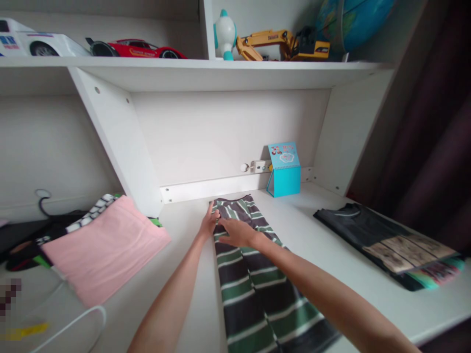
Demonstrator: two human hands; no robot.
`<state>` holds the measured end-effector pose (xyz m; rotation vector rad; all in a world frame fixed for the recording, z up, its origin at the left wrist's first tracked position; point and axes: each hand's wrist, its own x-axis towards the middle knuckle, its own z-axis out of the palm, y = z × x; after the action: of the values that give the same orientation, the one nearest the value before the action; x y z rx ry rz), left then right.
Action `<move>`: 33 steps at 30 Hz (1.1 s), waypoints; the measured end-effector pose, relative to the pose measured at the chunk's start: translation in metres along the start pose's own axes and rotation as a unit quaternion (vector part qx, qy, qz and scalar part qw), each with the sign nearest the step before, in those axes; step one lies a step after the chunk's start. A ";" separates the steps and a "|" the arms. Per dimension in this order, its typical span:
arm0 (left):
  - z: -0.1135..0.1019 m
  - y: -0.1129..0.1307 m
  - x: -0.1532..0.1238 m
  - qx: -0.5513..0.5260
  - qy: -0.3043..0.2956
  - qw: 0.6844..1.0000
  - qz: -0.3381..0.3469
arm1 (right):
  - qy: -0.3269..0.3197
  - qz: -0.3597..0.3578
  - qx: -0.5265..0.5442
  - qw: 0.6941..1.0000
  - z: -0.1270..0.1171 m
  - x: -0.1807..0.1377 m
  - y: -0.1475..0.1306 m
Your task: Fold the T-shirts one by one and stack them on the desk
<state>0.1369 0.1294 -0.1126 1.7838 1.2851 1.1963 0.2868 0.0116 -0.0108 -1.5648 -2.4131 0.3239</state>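
Note:
A striped garment (253, 289) in dark grey, green and white lies lengthwise on the white desk (316, 245), reaching from the back wall to the front edge. My left hand (209, 221) pinches the garment's far left edge near its top, fingers closed on the cloth. My right hand (238, 231) lies flat on the garment just beside it, palm down and fingers stretched toward the left.
A folded pink cloth (106, 247) tops a pile of clothes at the left. A folded dark garment (390, 245) lies at the right. A blue desk calendar (284, 169) stands against the back wall. Toy cars (136, 48), a toy excavator (283, 45) and a globe (353, 19) sit on the shelf above.

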 end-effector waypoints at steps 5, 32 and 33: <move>0.001 0.001 -0.001 0.031 -0.042 0.998 0.035 | -0.014 0.046 -0.005 0.999 -0.028 -0.081 0.070; 0.004 -0.003 0.001 0.137 -0.053 0.987 0.068 | 0.248 -0.078 -0.143 0.955 0.015 -0.248 0.067; 0.004 -0.003 0.001 0.138 -0.051 0.987 0.070 | 0.234 -0.095 -0.145 0.957 0.021 -0.249 0.067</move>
<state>0.1392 0.1316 -0.1166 2.1358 1.3371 1.0233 0.4360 -0.1910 -0.0726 -1.3062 -2.2659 -0.4126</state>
